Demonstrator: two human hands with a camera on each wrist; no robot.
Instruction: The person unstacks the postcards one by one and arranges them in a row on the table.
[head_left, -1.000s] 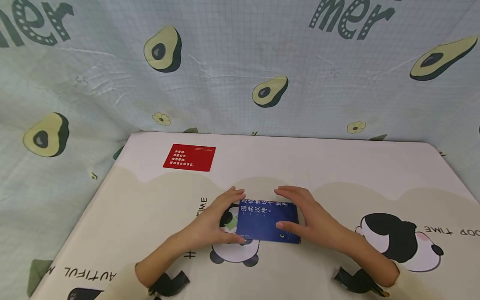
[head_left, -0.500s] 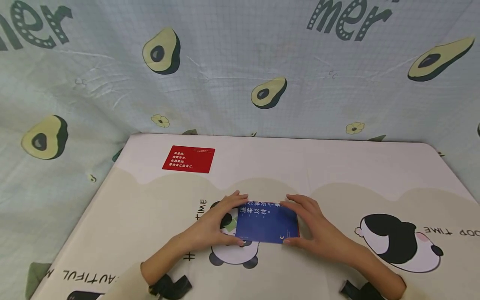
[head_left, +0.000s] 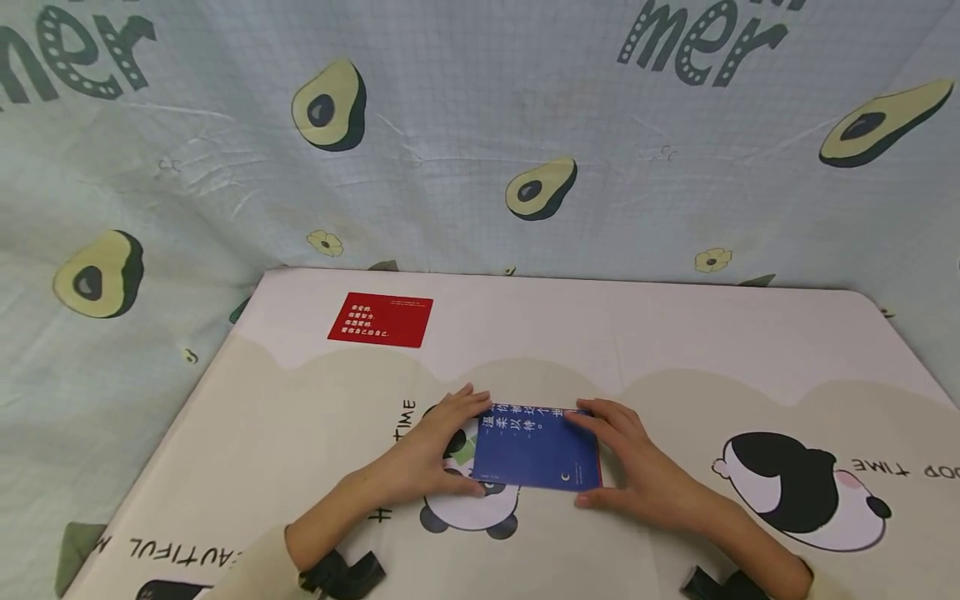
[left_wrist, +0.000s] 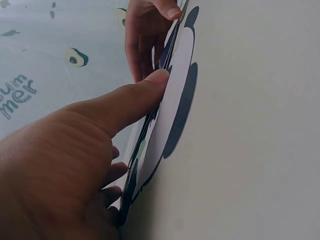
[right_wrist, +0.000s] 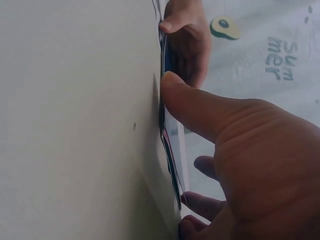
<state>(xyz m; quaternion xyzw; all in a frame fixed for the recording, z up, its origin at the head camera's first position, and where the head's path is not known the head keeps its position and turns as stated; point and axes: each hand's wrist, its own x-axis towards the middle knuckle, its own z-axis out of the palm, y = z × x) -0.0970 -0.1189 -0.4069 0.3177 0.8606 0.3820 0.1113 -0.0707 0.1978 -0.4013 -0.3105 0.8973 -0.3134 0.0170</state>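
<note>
A blue card [head_left: 536, 454] with white writing and a small moon lies flat on top of a thin stack. Red shows along the stack's right end, and layered edges [right_wrist: 169, 150] appear in the right wrist view. My left hand [head_left: 431, 450] holds the left end, thumb at the near edge and fingers at the far edge. At the right end my right hand [head_left: 637, 467] spans the stack likewise, thumb by the near corner and index finger over the far corner. A red card [head_left: 381, 320] with white writing lies apart at the back left.
The stack lies over a printed panda [head_left: 472, 510] on the pale table mat [head_left: 600, 550]. A printed dog [head_left: 802, 492] is to the right. Behind the table hangs a curtain [head_left: 427, 142] with avocado prints. Black straps with blocks [head_left: 341, 575] sit on both wrists.
My right thumb has moved off the blue card's face to its near edge, and the right hand has shifted slightly right and nearer. My left hand stays at the left end.
</note>
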